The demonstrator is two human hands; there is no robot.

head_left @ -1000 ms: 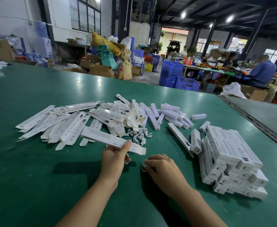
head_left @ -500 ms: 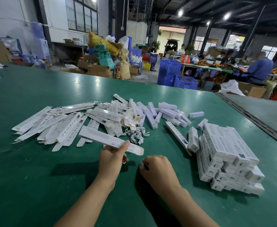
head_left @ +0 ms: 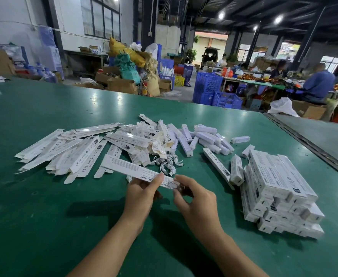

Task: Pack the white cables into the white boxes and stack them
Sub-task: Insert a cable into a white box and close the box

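My left hand (head_left: pixel 144 193) grips a long white box (head_left: pixel 128 166) near its right end, raised a little off the green table (head_left: pixel 44 216). My right hand (head_left: pixel 196 198) pinches a coiled white cable (head_left: pixel 175 185) right at that box's open end. A small heap of loose white cables (head_left: pixel 167 162) lies just beyond my hands. Flat unfolded white boxes (head_left: pixel 80 152) spread across the left and centre. A stack of packed white boxes (head_left: pixel 278 188) stands at the right.
Several short white boxes (head_left: pixel 210 136) lie scattered behind the cables, and two long ones (head_left: pixel 217 163) rest beside the stack. A metal seam (head_left: pixel 312 142) runs along the table's right side. Blue crates, cardboard cartons and seated people fill the background.
Both hands have lifted off the table. My right hand brought the cable up to the open end of the box that my left hand holds.
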